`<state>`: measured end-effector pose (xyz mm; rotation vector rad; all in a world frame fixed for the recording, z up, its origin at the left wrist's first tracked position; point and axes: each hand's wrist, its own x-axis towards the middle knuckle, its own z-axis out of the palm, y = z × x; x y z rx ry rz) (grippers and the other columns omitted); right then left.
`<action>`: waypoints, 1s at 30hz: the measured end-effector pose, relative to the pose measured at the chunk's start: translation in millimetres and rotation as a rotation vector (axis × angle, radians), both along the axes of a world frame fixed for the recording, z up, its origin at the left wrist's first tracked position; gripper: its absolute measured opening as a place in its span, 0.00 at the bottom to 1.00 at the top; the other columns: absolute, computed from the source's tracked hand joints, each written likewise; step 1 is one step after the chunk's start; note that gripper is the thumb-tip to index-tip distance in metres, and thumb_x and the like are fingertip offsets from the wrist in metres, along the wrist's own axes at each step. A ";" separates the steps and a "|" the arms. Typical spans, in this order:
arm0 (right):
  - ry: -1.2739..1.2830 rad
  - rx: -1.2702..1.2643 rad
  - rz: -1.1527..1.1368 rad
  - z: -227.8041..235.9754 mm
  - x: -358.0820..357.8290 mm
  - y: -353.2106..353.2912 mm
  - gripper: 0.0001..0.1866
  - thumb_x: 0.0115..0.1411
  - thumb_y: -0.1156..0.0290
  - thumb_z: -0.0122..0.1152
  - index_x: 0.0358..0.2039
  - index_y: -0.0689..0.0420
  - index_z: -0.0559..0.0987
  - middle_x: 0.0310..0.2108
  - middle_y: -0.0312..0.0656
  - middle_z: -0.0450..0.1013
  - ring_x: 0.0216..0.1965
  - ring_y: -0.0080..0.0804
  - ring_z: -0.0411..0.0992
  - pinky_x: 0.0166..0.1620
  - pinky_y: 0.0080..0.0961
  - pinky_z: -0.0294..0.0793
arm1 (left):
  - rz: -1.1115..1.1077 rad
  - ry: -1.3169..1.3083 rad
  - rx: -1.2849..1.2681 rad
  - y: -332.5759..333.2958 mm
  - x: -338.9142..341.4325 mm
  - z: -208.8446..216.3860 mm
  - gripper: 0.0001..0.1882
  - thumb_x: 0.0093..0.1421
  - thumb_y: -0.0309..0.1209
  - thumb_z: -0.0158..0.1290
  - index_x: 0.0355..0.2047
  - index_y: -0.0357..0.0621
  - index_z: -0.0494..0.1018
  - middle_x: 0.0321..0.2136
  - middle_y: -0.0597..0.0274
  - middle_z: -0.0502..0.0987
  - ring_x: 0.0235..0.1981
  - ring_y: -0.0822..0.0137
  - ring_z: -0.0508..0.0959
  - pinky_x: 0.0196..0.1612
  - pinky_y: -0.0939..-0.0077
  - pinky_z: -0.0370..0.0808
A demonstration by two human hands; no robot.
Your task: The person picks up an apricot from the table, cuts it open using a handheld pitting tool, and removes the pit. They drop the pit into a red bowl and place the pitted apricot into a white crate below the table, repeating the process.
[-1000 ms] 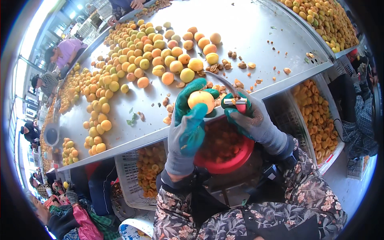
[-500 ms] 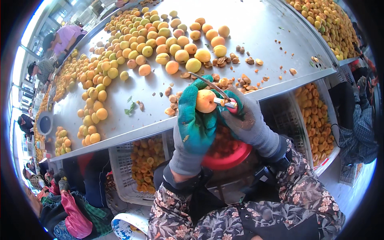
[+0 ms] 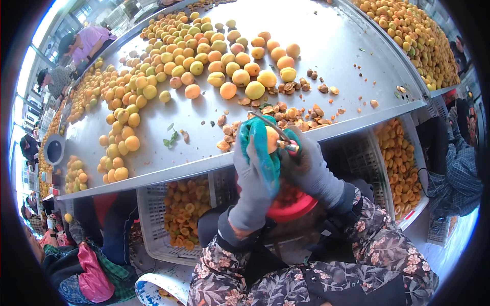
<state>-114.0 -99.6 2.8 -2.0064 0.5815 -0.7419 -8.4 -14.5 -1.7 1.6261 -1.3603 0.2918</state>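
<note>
Turned inward since half a second ago, my left grip (image 3: 256,164) now shows its back, its fingers hiding much of the apricot (image 3: 272,140). That grip is closed round the apricot, above and slightly left of the tub (image 3: 296,210). My right grip (image 3: 312,166) is wrapped on the knife (image 3: 289,147), its metal end close against the apricot. Beyond the tub, pits (image 3: 283,113) lie on the bench (image 3: 347,61); left of it stands a crate (image 3: 152,217).

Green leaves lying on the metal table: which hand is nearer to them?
Left. The left hand, holding an apricot, is to the right of the leaves; the right hand is farther right, beyond the left one.
</note>
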 end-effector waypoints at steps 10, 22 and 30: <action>0.100 1.004 0.327 22.6 -6.7 -11.1 0.07 0.57 0.75 0.53 0.36 0.61 0.75 0.25 0.41 0.72 0.25 0.34 0.73 0.27 0.29 0.70 | -0.120 0.038 -0.256 -11.1 28.2 -16.0 0.17 0.61 0.25 0.49 0.51 0.33 0.66 0.47 0.47 0.71 0.47 0.52 0.74 0.52 0.63 0.70; 0.002 0.947 0.278 29.3 -35.5 -24.9 0.12 0.58 0.69 0.59 0.38 0.65 0.75 0.19 0.35 0.69 0.16 0.16 0.66 0.18 0.12 0.65 | -1.003 2.132 -0.316 -2.4 27.7 24.9 0.24 0.64 0.33 0.46 0.59 0.43 0.62 0.49 0.52 0.73 0.32 0.68 0.73 0.33 0.75 0.72; -0.028 0.305 0.043 8.6 -46.3 -24.4 0.23 0.54 0.73 0.63 0.50 0.66 0.71 0.33 0.46 0.76 0.33 0.31 0.76 0.38 0.26 0.74 | -0.697 1.743 -0.067 -1.7 7.4 26.4 0.25 0.60 0.31 0.47 0.59 0.43 0.61 0.42 0.56 0.72 0.31 0.68 0.69 0.32 0.74 0.70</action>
